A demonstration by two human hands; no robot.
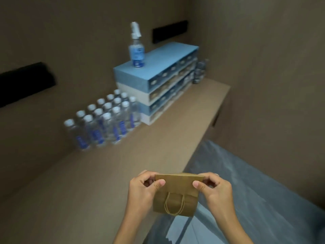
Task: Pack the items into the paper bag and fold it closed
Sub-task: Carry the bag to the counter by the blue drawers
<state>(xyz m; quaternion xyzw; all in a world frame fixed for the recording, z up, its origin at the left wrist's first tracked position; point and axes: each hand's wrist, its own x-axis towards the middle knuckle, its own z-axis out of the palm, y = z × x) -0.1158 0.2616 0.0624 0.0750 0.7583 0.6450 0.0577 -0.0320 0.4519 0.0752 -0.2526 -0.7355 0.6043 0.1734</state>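
A small brown paper bag [176, 190] with twisted paper handles hangs in front of me, just past the near edge of the brown table [98, 173]. Its top edge is folded over. My left hand [143, 190] pinches the bag's upper left corner between thumb and fingers. My right hand [213, 190] pinches the upper right corner the same way. The bag's inside is hidden. Several small water bottles [105, 120] with white caps and blue labels stand grouped on the table at the back left.
Stacked blue and white boxes [154, 85] sit against the back wall, with a spray bottle [136, 48] on top. Small cans [199, 71] are stacked at the stack's right end. Grey-blue fabric [246, 191] lies below right of the table.
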